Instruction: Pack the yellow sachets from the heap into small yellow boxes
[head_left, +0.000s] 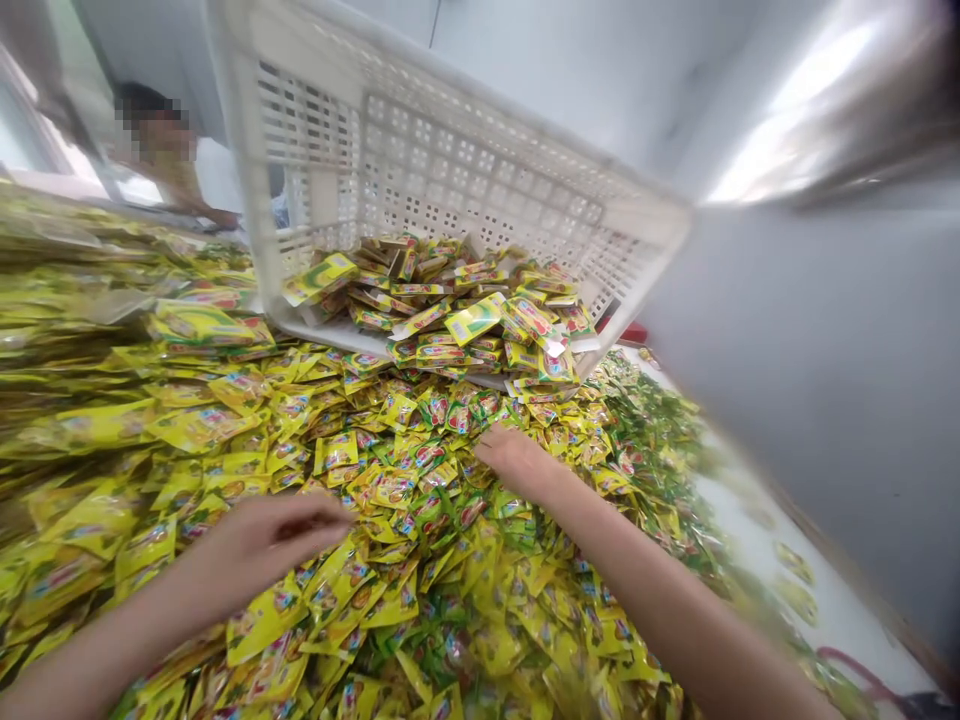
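A big heap of small yellow and green sachets (390,480) covers the table in front of me. A white perforated plastic crate (450,170) lies tipped on the heap at the back, with several sachets spilling from its mouth. My left hand (262,545) hovers over the heap at the lower left, fingers drawn together; I cannot make out anything in them. My right hand (517,462) rests palm down on the sachets just below the crate's mouth, its fingers buried among them.
Larger yellow packets (97,300) are piled at the left. Another person (161,140) stands behind the heap at the far left. A white table edge (757,560) shows at the right beside a grey wall (840,400).
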